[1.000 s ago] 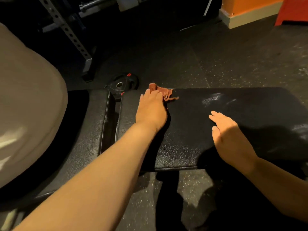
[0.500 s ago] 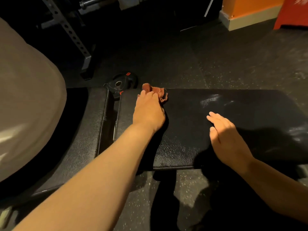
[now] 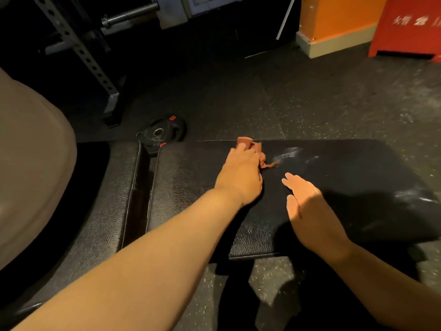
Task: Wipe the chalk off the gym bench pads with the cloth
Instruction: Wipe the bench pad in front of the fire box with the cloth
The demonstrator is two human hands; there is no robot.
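I see left hand [image 3: 238, 174] with fingers curled onto the crumpled rust-brown cloth [image 3: 247, 141], which is bunched under the fingertips at the far edge of the black textured vinyl bench pad [image 3: 362, 177]. A frayed end trails right toward the white chalk smear [image 3: 287, 154]. Right hand [image 3: 309, 209] lies flat on the pad, fingers straight, holding nothing.

Dim, warm light; hard shadows, wide-angle warp, slight blur.
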